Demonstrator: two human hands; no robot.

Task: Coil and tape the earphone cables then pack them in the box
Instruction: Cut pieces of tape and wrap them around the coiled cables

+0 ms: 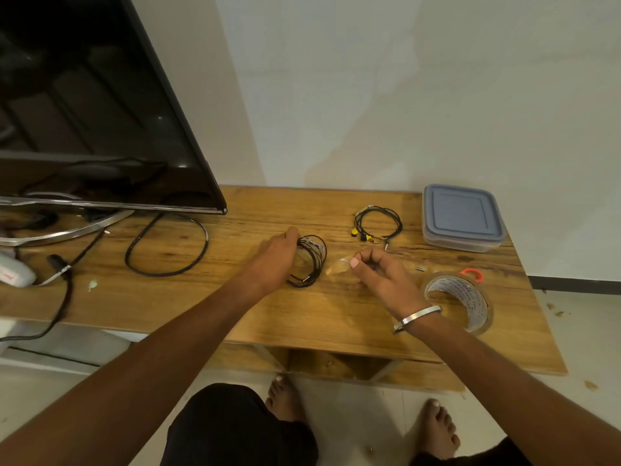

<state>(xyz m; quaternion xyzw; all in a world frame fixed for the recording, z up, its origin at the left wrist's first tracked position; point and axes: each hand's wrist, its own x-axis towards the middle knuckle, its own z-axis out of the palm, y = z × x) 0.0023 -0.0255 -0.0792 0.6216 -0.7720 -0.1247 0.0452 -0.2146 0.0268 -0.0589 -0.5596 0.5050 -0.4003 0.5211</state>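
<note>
Holding the coiled earphone cable (311, 260) in left hand (275, 260); pinching tape strip (337, 269) in right hand (376, 270), just right of the coil.

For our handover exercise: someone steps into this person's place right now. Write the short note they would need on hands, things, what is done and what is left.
Left hand holds the coiled black earphones on the table.
Right hand pinches a cut strip of tape beside that coil.
Tape roll lies near the right wrist.
Second earphones, with yellow tips, lie coiled further back; whether taped is unclear.
Box sits at the back right, lid on.
Done: coiling.
Left: tape this coil, check the other, open the box, pack both.
</note>
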